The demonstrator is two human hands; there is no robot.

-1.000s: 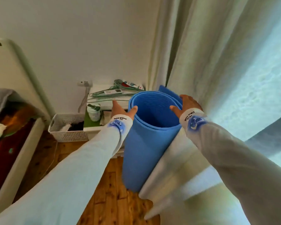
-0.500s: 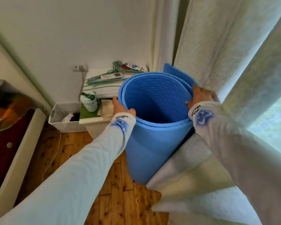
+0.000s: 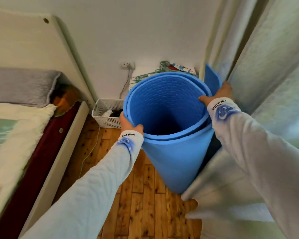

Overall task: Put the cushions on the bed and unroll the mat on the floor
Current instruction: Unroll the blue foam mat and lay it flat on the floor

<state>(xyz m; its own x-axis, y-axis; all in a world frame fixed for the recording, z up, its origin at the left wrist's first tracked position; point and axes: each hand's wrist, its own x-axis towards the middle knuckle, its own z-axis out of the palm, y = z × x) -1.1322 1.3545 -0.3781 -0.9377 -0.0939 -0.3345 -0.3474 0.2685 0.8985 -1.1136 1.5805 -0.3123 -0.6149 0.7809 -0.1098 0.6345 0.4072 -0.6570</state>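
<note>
Home bedroom: bed [image 3: 21,128] w/ headboard [image 3: 24,44]; right of bed, wood floor [image 3: 141,204], laundry-type basket [image 3: 107,116], wall outlet [image 3: 127,65], curtains [image 3: 266,57].

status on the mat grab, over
Left hand and right hand both gripping the rim of the blue mat. Mat rolled, upright. Curtain pressing its right side; white basket close behind on the left.

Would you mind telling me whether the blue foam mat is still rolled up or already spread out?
Rolled up. The blue foam mat forms an open tube, gripped by the left hand and right hand.
</note>
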